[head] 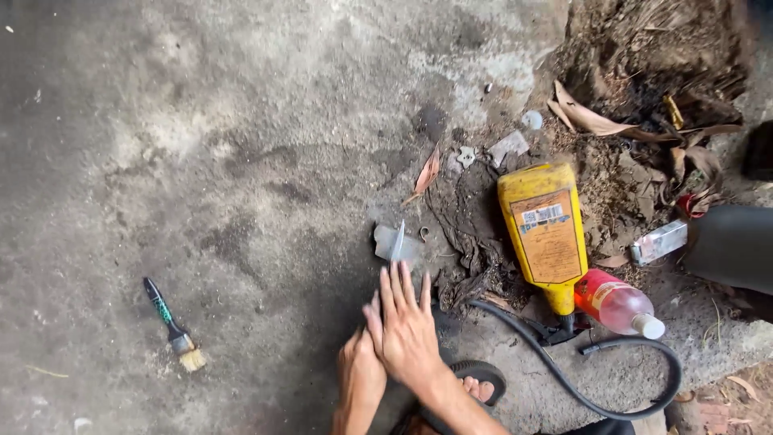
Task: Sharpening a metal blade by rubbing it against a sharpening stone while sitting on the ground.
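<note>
My right hand (407,326) lies flat with its fingers stretched out and slightly apart, low in the middle of the view. It partly covers my left hand (358,374), whose fingers are hidden beneath it. Just beyond my right fingertips, a small bent piece of grey metal (393,242) rests on the concrete floor (241,161). I cannot tell whether the fingertips touch it. Nothing shows in either hand.
A paintbrush (173,326) lies to the left. To the right lie a yellow bottle (543,229), a red-tinted plastic bottle (620,306), a looping black hose (612,399) and a small white box (660,240). Dirt and dry leaves (644,97) pile up at top right. My sandalled foot (481,385) is near the hands.
</note>
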